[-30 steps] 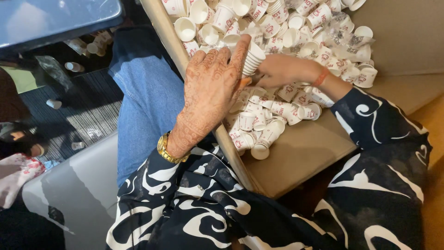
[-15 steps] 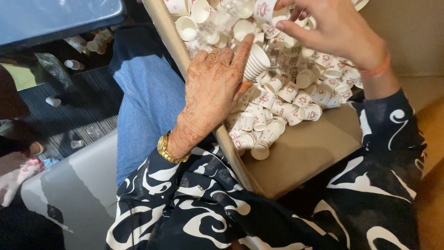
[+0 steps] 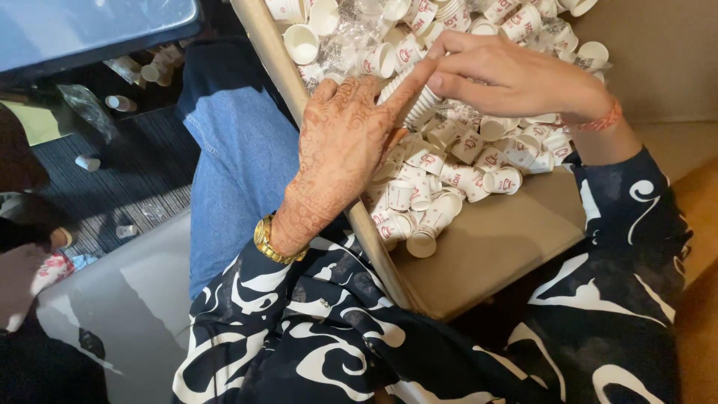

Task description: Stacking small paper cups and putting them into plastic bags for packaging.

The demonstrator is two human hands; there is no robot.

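Cup stack (image 3: 419,101): ribbed, tilted, above loose cups (image 3: 449,161)
Left hand (image 3: 340,146): closed around stack
Right hand (image 3: 508,78): fingertips pinching stack's top
Box (image 3: 486,254): holds cups

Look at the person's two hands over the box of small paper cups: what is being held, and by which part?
The left hand holds a nested stack of cups around its side, forefinger along it. The right hand pinches the stack's upper end with its fingertips.
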